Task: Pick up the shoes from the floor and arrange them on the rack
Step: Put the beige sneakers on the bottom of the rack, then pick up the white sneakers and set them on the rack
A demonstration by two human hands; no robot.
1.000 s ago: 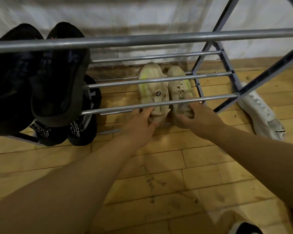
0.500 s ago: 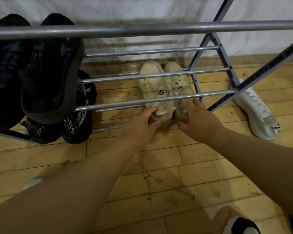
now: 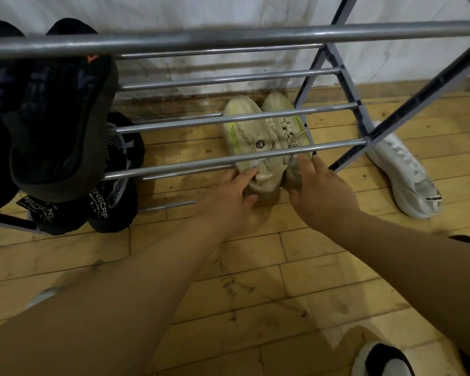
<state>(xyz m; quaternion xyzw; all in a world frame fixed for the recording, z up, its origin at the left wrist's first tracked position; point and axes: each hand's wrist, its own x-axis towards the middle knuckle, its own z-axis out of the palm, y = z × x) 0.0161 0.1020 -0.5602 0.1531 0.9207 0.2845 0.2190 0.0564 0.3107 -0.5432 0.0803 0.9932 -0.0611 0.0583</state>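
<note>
Touching beige shoes (image 3: 244,139) half-hidden behind rack (image 3: 228,35): left hand (image 3: 225,204), right hand (image 3: 323,196), fingers straight.

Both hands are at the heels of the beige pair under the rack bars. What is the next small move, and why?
Probably withdraw both hands, then reach the right hand to the white sneaker lying on the floor beside the grey metal rack. The beige knit sneakers already sit side by side, toes to the wall; the left hand touches a heel loosely.

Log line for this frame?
stage: arranging on rack | left hand: touches badged beige shoe | right hand: touches laced beige shoe | pending: white shoe on floor
</note>
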